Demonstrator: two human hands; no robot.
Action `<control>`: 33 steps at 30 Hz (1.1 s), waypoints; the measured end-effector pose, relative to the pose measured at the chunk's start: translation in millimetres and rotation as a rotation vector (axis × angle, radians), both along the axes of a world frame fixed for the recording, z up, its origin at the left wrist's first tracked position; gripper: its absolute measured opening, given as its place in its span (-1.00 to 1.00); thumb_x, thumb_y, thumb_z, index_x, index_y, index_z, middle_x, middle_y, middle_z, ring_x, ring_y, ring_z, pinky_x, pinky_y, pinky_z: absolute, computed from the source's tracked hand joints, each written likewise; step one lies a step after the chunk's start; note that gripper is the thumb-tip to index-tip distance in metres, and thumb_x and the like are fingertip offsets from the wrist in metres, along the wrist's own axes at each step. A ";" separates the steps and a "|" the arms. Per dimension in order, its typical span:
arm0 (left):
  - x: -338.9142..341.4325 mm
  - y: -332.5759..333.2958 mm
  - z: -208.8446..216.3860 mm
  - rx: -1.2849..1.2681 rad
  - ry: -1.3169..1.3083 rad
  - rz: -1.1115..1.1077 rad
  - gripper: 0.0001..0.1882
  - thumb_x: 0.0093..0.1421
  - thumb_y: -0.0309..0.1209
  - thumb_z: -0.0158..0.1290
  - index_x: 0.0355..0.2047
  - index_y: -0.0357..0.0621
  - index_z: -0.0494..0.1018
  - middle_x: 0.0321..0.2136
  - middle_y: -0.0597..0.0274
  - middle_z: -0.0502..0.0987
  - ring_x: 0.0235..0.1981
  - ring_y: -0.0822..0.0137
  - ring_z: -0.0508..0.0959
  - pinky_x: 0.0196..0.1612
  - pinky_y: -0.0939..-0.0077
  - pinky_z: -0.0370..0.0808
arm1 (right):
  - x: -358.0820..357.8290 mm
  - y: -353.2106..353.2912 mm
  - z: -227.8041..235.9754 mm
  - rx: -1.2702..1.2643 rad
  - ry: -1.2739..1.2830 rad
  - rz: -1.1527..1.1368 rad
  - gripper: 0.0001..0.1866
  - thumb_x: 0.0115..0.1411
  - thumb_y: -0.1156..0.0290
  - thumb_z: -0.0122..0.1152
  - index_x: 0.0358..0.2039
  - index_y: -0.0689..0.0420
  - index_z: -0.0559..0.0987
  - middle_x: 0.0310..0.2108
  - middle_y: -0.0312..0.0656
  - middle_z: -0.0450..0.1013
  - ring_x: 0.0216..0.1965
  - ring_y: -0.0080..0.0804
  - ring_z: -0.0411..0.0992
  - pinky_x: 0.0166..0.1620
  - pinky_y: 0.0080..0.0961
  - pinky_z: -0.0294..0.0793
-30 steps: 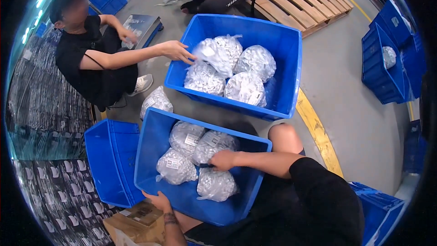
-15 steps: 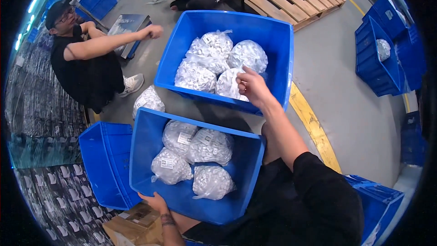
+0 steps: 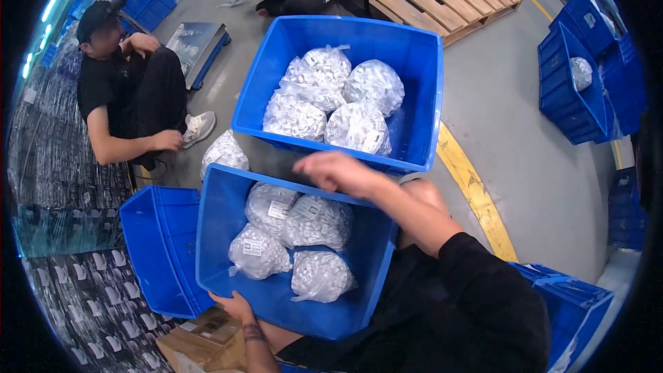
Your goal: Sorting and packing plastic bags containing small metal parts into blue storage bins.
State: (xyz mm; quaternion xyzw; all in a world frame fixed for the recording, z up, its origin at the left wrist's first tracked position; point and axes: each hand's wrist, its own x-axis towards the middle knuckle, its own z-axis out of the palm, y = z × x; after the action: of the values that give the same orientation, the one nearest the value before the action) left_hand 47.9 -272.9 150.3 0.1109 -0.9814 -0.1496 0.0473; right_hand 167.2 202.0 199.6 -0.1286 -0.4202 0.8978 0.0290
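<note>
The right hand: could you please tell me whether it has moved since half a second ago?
Yes, the right hand has moved left, away from the yellow floor line, and back from over the far blue bin.

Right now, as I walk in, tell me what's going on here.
A person's left hand is at the edge of the near blue bin, which holds four filled clear bags. The right hand, blurred, is over that bin's far rim. More bags sit in the far blue bin.
</note>
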 end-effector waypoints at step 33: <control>-2.9 5.5 -11.7 0.112 0.137 -0.162 -0.14 0.06 -0.52 0.03 0.33 -0.09 -0.15 -0.22 -0.29 0.52 -0.21 -0.21 0.54 -0.12 0.03 0.46 | 7.3 -94.3 -102.5 1.370 0.026 0.872 -0.51 0.06 0.13 0.15 -0.01 0.08 0.51 -0.31 0.07 0.53 -0.25 0.06 0.50 -0.14 -0.10 0.45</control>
State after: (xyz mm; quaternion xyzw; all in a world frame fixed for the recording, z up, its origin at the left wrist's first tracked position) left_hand 45.0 -267.3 138.5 0.0234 -0.9717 -0.2146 0.0955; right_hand 174.5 107.6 97.1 0.1033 -0.8886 0.3731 -0.2462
